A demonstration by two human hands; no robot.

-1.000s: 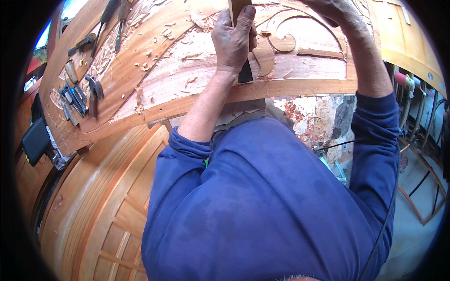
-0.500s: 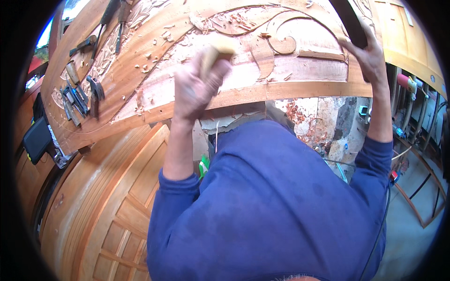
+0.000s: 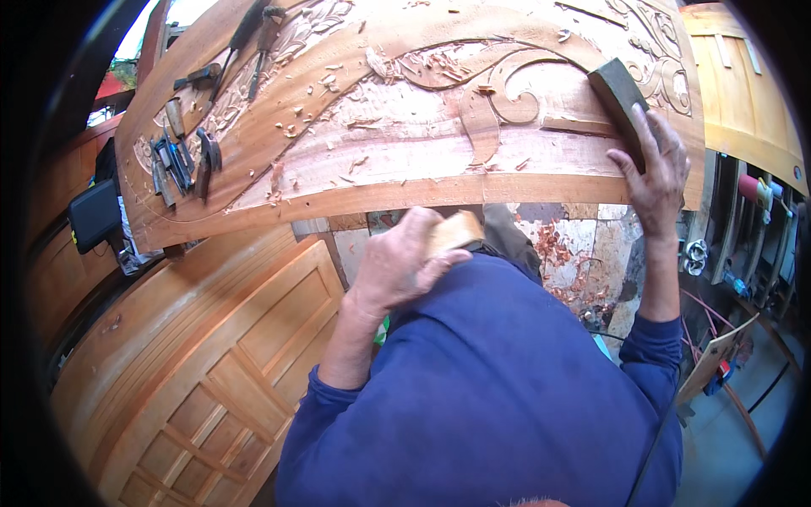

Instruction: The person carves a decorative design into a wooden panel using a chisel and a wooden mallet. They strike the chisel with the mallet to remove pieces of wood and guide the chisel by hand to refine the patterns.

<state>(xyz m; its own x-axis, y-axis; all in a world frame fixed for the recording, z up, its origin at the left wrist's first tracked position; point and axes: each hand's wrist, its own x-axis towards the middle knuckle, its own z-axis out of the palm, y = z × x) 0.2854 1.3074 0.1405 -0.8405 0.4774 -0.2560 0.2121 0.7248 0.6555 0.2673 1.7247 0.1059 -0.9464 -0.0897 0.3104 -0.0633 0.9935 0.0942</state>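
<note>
My left hand [image 3: 393, 260] is closed around a pale wooden block [image 3: 456, 235] just off the near edge of a carved wooden panel [image 3: 321, 203], close to my body. Above the panel's right part, my right hand [image 3: 659, 173] grips a long, dark grey, flat-sided block [image 3: 621, 97]. Its fingers lie along the block's right side and the thumb is at the left. Whether this block touches the panel I cannot tell. Scroll carving [image 3: 517, 106] and loose wood shavings [image 3: 443, 63] lie left of it.
At the panel's left lie a hammer [image 3: 205, 160], several chisels [image 3: 173, 165] and dark-handled tools [image 3: 266, 42]. Panelled doors [image 3: 228, 380] lean below left. Shavings [image 3: 553, 253] litter the floor beneath. Bar clamps [image 3: 735, 228] stand at the right.
My left hand has come down and toward my body with the wooden block, from over the panel to off its edge. The dark block in my right hand has moved lower and tilted.
</note>
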